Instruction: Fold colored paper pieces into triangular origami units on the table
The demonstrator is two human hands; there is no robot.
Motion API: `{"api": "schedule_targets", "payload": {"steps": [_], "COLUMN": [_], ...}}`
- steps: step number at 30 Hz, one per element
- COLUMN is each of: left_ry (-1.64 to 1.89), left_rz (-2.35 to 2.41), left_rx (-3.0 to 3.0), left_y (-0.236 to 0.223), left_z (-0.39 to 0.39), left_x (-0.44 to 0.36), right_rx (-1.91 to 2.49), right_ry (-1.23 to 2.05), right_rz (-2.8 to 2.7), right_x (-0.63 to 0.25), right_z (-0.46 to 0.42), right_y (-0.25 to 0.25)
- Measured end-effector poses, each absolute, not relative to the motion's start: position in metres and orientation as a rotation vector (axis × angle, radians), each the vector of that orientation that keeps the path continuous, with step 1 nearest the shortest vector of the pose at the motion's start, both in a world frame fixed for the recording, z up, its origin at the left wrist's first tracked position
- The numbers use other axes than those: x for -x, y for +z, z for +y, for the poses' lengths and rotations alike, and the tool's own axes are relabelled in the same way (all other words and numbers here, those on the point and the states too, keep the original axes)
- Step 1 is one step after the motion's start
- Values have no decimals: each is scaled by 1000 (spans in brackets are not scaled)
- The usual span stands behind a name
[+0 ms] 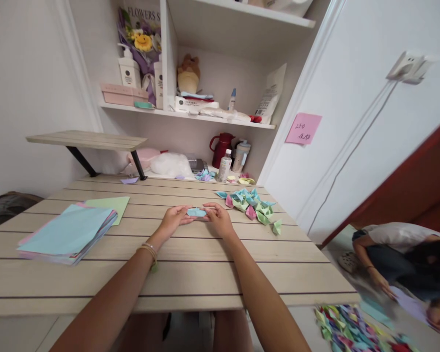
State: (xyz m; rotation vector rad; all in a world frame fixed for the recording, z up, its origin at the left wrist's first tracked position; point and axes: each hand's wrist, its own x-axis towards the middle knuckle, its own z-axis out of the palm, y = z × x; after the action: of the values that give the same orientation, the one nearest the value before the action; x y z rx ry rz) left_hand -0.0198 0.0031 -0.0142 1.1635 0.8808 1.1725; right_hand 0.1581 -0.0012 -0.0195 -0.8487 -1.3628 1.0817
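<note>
A small light-blue folded paper boat (196,212) is held between my two hands, just above the middle of the slatted table (278,274). My left hand (176,218) grips its left end, fingers closed on the paper. At the right end, my right hand (217,218) pinches it the same way. To the right of my hands lies a pile of folded paper boats (247,200) in blue, green and pink. A stack of coloured paper sheets (69,230), light blue on top, rests on the table's left side.
A small raised shelf (88,139) stands at the table's back left. Behind are a bottle (225,166), a red thermos jug (222,149) and a cup (241,156). On the floor at right, a person (399,259) holds a purple sheet beside many paper pieces (352,327).
</note>
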Motion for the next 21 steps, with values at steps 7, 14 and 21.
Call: {"api": "schedule_targets", "payload": {"steps": [7,14,21], "left_ry": [1262,1266,1320], "left_rz": [838,883,903], "left_rx": [-1148,-1255,-1310], "left_y": [-19,-22,-20], "left_z": [8,9,8], "left_x": [21,18,19], "right_rx": [1037,1028,1064], "right_ry": [612,482,461], "right_rz": [-1605,-1724,-1755], "right_x": [-166,-164,-166], "right_z": [-1,-7,-7], "right_y": [-19,-13,-13]}}
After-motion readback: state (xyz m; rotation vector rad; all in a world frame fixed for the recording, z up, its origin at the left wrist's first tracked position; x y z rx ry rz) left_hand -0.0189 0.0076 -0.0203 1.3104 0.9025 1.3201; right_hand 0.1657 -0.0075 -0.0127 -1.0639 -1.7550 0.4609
